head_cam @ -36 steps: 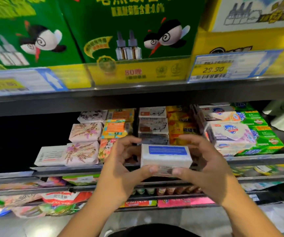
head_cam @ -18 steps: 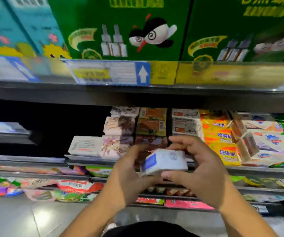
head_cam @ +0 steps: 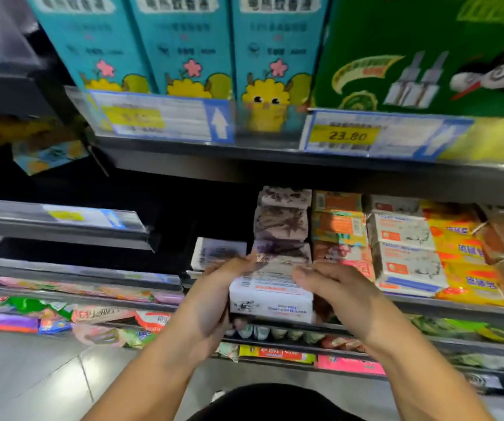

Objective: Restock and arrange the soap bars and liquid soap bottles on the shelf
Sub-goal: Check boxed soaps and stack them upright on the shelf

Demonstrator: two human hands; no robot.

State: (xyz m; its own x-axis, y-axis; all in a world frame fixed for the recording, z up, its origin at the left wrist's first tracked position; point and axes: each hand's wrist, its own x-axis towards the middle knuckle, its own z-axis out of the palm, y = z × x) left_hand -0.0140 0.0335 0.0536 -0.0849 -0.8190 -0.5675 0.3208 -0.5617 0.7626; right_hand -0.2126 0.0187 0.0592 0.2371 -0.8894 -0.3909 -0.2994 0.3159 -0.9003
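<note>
Left hand grips the white soap box at nine o'clock, right hand at three, shelf soap stacks at twelve.

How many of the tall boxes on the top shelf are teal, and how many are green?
Tall teal cardboard boxes with pink flowers: 3
Large green cardboard box with a cartoon bird, partly cut off at the picture's edge: 1
Total: 4
</note>
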